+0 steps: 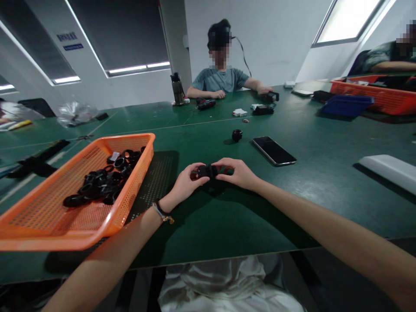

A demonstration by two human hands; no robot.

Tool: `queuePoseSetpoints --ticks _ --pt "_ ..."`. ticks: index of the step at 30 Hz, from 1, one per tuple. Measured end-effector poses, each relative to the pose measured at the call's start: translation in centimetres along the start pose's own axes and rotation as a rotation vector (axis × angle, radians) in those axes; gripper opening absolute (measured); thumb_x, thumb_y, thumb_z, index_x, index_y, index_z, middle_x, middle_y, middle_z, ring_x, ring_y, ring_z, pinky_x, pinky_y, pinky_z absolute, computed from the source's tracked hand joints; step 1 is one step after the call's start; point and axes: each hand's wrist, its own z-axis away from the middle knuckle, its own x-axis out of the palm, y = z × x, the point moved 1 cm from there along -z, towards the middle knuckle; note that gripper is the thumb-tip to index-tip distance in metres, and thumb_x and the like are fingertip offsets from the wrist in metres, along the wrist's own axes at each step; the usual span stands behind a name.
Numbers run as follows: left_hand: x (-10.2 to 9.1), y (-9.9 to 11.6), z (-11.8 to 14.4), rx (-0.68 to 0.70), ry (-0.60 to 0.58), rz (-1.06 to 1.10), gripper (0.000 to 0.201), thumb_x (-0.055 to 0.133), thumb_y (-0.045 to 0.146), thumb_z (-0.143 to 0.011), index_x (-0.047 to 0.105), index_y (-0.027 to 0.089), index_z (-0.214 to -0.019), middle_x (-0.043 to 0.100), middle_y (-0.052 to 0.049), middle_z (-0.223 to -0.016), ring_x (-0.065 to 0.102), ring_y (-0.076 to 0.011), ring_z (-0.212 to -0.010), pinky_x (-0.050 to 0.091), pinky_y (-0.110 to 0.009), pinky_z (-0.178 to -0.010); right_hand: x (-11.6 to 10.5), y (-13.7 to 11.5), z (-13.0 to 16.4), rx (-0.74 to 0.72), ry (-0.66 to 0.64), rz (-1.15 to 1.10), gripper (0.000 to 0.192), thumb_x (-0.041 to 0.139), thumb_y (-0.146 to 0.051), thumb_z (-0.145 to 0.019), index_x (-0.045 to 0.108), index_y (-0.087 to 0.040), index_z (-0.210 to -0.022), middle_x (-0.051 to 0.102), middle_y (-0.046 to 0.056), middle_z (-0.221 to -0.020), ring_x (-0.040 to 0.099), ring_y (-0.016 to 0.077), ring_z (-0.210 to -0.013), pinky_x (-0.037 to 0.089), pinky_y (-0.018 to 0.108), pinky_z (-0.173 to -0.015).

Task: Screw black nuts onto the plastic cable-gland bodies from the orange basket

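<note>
My left hand (188, 181) has its thumb and fingers closed round a small black cylindrical part (204, 171) above the table. My right hand (238, 174) pinches the right end of the same black piece between thumb and fingers. Whether this is one part or two pressed together I cannot tell, as the fingers hide its ends. Beyond my hands, a short round black part (237, 135) stands on the table. To my left is an orange basket (148, 149) with several black rings and round fittings (97, 184) heaped inside.
On the green table (312, 203), a phone (274, 151) lies right of my hands and a white long object (390, 171) farther right. Across sits a person (222, 80) with one hand on a black device (270, 97). A bottle (177, 89), blue bin (346, 105) and red basket (390, 100) stand farther back.
</note>
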Motion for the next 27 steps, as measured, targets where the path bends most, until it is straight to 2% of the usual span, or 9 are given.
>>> queuePoseSetpoints --ticks 18,27 --pt "-0.02 -0.03 -0.02 -0.02 -0.022 0.045 0.043 0.064 0.024 -0.067 0.054 0.015 -0.108 0.057 -0.005 -0.095 0.057 -0.012 -0.072 0.05 -0.028 -0.069 0.13 -0.02 0.02 -0.023 0.034 0.017 0.028 0.063 -0.024 -0.071 0.063 -0.017 -0.098 0.067 0.007 -0.093 0.062 0.0171 -0.08 0.051 0.032 -0.071" --pt "-0.07 -0.04 0.03 -0.019 -0.015 0.035 0.043 0.065 0.024 -0.067 0.054 0.015 -0.107 0.058 -0.006 -0.096 0.057 -0.0133 -0.076 0.05 -0.03 -0.073 0.11 -0.08 -0.04 -0.005 0.023 0.032 0.026 0.062 -0.025 -0.072 0.063 -0.018 -0.097 0.067 0.006 -0.091 0.062 0.0173 -0.079 0.051 0.032 -0.071"
